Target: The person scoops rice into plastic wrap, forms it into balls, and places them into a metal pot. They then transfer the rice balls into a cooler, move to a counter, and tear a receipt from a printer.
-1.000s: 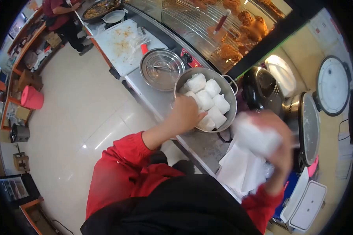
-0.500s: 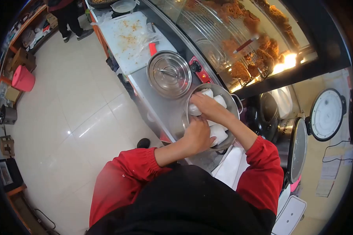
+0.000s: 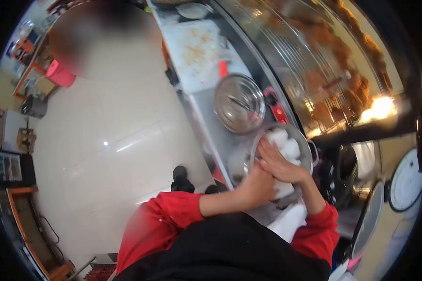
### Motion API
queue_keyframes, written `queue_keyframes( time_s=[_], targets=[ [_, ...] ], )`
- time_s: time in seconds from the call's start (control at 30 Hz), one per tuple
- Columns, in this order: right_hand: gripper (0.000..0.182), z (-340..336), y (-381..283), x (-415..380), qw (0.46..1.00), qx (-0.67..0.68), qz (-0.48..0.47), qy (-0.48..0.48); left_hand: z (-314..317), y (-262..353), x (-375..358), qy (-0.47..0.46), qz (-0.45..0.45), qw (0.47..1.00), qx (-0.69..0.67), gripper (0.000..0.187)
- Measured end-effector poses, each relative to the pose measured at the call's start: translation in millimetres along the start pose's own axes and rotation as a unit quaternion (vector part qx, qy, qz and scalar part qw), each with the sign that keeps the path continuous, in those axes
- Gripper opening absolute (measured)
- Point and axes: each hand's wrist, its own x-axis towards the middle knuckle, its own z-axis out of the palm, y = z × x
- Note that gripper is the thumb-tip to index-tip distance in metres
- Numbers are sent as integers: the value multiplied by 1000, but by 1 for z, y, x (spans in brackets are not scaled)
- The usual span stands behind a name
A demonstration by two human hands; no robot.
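A round metal pot (image 3: 310, 161) holds several white, rounded bundles (image 3: 290, 149); whether they are wrapped or cloth I cannot make out. My right hand (image 3: 282, 165) lies over the pot with its fingers stretched out, and it touches my left hand near the fingertips. At the pot's near left side is my left hand (image 3: 257, 188), smeared by motion, its fingers partly hidden beneath the right one. Nothing shows in the right hand. Up the counter from the pot rests a metal lid (image 3: 229, 112) with a handle.
A red control unit (image 3: 275, 104) sits beside the lid. Farther up lies a crumb-strewn white cutting board (image 3: 178, 56). A lit display case (image 3: 290, 61) of fried food runs along the right. White cloth or paper (image 3: 288, 222) hangs below the pot, near a large open cooker (image 3: 368, 220).
The view has shifted, so the counter and pot appear farther right and lower. My right hand has drawn back from the bundles and flattened. My hands have come together over the pot's edge.
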Motion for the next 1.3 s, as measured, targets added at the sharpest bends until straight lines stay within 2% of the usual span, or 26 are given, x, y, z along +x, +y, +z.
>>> queue_keyframes(
  time_s=[0.03,0.07,0.1,0.13,0.17,0.23,0.3,0.37,0.4,0.43,0.5,0.53,0.57,0.63,0.7,0.87,0.9,0.93,0.97,1.0,1.07,1.1,1.13,1.17,1.2,1.3],
  targets=[
    [67,0,0,-2,1000,-22,19,6,7,1,-9,85,85,989,88,21],
    [68,1,-4,-6,998,-48,37,14,11,7,-19,135,56,979,144,21],
    [67,-4,-16,-8,998,-22,52,25,16,6,-26,50,152,979,125,19],
    [66,-9,-33,-13,997,6,69,35,31,-7,-36,196,301,933,-36,14],
    [64,-16,-47,-15,994,42,86,54,37,-19,-34,372,387,829,-158,9],
    [64,-22,-82,-18,968,92,168,162,-19,-82,-68,159,389,885,-202,13],
    [40,-29,-118,-3,919,-39,202,338,-65,-166,-111,206,270,891,-301,11],
    [14,-21,-131,22,812,-66,254,522,-90,-237,-157,244,156,888,-358,14],
    [2,-37,-195,62,779,-105,265,558,-94,-274,-179,263,102,886,-369,19],
    [8,-39,-209,90,749,-112,262,598,-101,-308,-197,285,51,878,-382,25],
    [28,-32,-186,139,681,144,186,693,-119,-361,-236,266,-33,858,-438,34],
    [36,-36,-177,171,662,163,208,702,-124,-383,-250,255,-76,843,-468,39],
    [37,-39,-152,208,658,64,175,730,-128,-409,-259,274,-89,832,-475,40],
    [35,-80,-216,303,668,19,170,724,-131,-461,-274,308,-117,809,-487,41],
    [37,-103,-214,361,692,10,175,701,-140,-521,-285,325,-136,805,-477,41],
    [29,-141,-158,570,710,-3,133,691,-90,-728,-311,403,-243,811,-348,24],
    [27,-141,-123,630,713,30,131,688,-62,-770,-330,433,-276,788,-339,21],
    [26,-136,-93,687,720,60,133,679,-68,-798,-365,360,-357,787,-352,19],
    [25,-134,-82,750,741,28,130,658,-7,-839,-407,320,-458,812,-166,20],
    [26,-139,-101,810,775,90,99,617,14,-859,-460,162,-568,790,-165,20],
    [25,-133,-124,928,799,257,56,540,42,-854,-563,138,-745,635,-154,21],
    [21,-157,-213,965,783,424,96,446,36,-844,-605,171,-789,574,-138,23],
    [15,-119,-162,1050,842,322,10,433,46,-838,-646,229,-803,544,-79,25],
    [12,-138,-244,1077,885,229,-35,404,34,-831,-675,211,-812,536,-96,28],
    [6,-129,-273,1126,903,217,-78,364,42,-828,-702,215,-800,561,-7,30],
    [4,-139,-382,1215,964,162,-173,121,-6,-843,-715,332,-889,218,-228,27]
  ],
)
